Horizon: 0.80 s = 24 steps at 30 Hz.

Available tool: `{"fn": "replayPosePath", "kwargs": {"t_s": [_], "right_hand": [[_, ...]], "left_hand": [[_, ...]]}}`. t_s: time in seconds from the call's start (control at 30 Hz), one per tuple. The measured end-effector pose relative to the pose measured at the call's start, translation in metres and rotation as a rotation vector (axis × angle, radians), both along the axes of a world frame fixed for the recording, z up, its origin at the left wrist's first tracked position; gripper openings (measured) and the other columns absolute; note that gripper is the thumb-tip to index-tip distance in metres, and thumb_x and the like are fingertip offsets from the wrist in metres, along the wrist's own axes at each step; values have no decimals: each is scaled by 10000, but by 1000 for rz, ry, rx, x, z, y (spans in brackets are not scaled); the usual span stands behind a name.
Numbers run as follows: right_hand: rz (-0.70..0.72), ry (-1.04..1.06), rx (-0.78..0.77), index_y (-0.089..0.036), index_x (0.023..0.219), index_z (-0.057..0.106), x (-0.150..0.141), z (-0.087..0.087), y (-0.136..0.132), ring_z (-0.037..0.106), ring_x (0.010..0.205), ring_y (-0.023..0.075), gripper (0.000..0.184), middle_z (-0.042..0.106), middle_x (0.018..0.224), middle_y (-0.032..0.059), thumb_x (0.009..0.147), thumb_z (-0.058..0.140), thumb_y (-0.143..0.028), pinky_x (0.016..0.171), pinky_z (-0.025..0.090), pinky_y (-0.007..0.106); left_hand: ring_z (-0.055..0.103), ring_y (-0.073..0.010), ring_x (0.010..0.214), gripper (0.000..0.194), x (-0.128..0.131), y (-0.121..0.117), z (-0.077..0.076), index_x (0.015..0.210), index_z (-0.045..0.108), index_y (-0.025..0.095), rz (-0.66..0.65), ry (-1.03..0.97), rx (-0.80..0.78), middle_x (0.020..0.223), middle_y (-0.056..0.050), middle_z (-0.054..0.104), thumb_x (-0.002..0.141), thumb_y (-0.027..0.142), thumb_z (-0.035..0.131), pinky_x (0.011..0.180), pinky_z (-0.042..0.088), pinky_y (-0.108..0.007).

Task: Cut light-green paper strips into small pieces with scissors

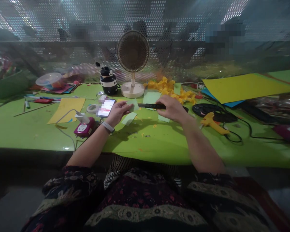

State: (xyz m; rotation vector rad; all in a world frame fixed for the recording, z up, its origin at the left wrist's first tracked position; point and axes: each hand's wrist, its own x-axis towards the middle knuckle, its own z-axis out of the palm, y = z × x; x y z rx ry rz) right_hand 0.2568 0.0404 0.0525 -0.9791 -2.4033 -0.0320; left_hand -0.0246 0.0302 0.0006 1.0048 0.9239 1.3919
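Note:
My left hand (118, 112), with a pale band at the wrist, pinches a small light green piece of paper (135, 103) between thumb and fingers. My right hand (170, 108) is wrapped round a long, slim black tool (151, 105), whose exact kind I cannot make out. The tool points left, its tip close to the paper's right edge; whether they touch is unclear. Beneath lie more light green paper pieces, one (129, 119) below my left hand and another (163, 118) near my right. A larger light green sheet (151, 95) lies behind the tool.
A fan (132, 51) and a black bottle (108, 80) stand at the back, beside yellow paper flowers (164, 85). Left are a phone (106, 108), a tape roll (92, 109) and a purple power adapter (84, 127). Right lies a yellow glue gun (214, 124) with a trailing cord.

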Motion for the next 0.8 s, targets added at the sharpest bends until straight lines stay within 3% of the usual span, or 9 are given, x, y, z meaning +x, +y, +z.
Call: {"fn": "replayPosePath", "kwargs": {"t_s": [0.2, 0.47, 0.8], "right_hand": [[25, -43, 2, -198, 994, 640, -3, -2, -1, 586, 975, 290, 187, 657, 1025, 120, 810, 604, -186, 818, 456, 394], [38, -53, 25, -187, 991, 637, -6, -3, -3, 595, 949, 282, 192, 666, 1018, 126, 806, 589, -170, 784, 455, 378], [57, -39, -5, -204, 968, 642, -6, -4, -2, 592, 963, 275, 176, 656, 1019, 106, 800, 603, -167, 812, 459, 388]], "left_hand": [[696, -117, 693, 429, 8, -5, 4, 787, 707, 135, 29, -11, 7, 761, -20, 749, 511, 303, 990, 669, 564, -233], [730, -153, 803, 388, 7, -4, -3, 846, 722, 142, 10, 30, 83, 840, -42, 768, 596, 323, 956, 799, 585, -299], [706, -142, 739, 419, 13, -9, 5, 759, 702, 147, 57, 2, 29, 771, -30, 749, 515, 340, 983, 759, 579, -293]]}}
